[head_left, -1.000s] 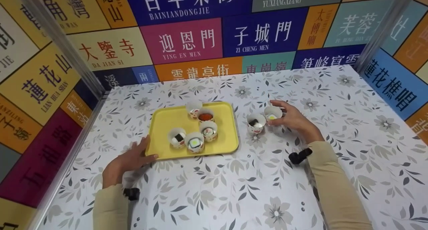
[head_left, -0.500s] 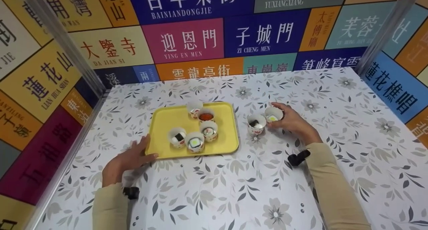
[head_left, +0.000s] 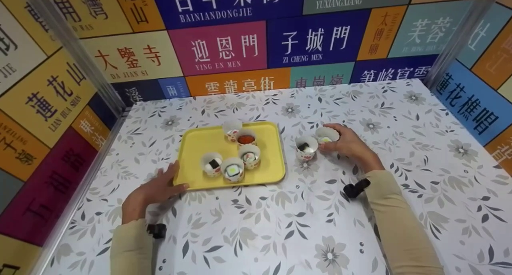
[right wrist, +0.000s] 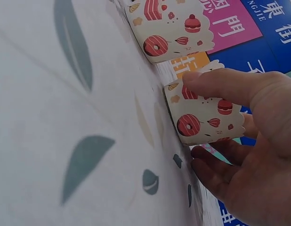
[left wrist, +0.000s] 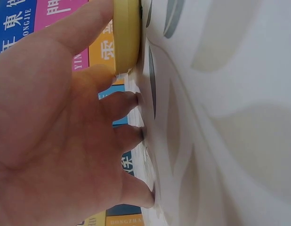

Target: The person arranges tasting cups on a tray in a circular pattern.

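My right hand (head_left: pixel 350 144) grips a paper baking cup (right wrist: pixel 197 113) printed with red donuts and cakes, thumb on one side and fingers round the other. Inside that cup (head_left: pixel 329 132) is a white piece with a yellow centre. Right beside it stands a second paper cup (head_left: pixel 306 152) holding a white and black piece that looks like a rice ball. At the near left corner of the yellow tray (head_left: pixel 196 145), my left hand (head_left: pixel 154 189) rests with fingers spread. Its thumb lies by the front rim, and the other fingertips reach down to the tablecloth (left wrist: pixel 221 122).
On the tray stand several similar cups: one with orange-red filling (head_left: pixel 246 140), one at the back (head_left: pixel 233 131), and others with sushi-like pieces, such as the cup with a dark strip (head_left: pixel 212 164). A sign-covered wall (head_left: pixel 224 47) closes the back.
The right hand and its cup have shifted very slightly. The left hand, tray and other cups stay in place.
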The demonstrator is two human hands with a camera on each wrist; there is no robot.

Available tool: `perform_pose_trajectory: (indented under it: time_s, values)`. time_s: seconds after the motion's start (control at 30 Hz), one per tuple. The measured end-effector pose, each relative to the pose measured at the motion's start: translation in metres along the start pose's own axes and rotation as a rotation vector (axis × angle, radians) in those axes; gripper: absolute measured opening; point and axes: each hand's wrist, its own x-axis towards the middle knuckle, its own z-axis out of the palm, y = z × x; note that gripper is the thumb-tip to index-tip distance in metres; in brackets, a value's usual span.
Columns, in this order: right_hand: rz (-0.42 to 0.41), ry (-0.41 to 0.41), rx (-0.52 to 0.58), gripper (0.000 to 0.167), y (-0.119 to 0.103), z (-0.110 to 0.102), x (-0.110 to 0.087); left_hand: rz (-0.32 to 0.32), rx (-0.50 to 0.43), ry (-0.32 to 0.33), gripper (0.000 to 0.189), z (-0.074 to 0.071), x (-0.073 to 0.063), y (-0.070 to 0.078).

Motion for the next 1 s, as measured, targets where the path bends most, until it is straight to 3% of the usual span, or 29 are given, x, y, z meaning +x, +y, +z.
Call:
perform_pose_trajectory:
  time_s: [0.27,0.53,0.87,1.0]
  values:
    - [-0.004,0.087,-0.041,0.082,-0.01,0.002,-0.001,0.001,0.01,0.004,0.1,-0.001,0.0,0.0]
    - [-0.079,0.174,-0.076,0.073,-0.02,0.003,-0.001,0.007,0.016,-0.002,0.101,0.0,-0.002,0.001]
    - [-0.167,0.213,-0.089,0.074,-0.038,0.014,-0.009,0.034,0.011,-0.012,0.103,0.0,0.001,-0.001]
    - [-0.177,0.206,-0.082,0.075,-0.046,0.017,-0.011,0.014,0.016,-0.01,0.104,-0.001,0.001,0.001]
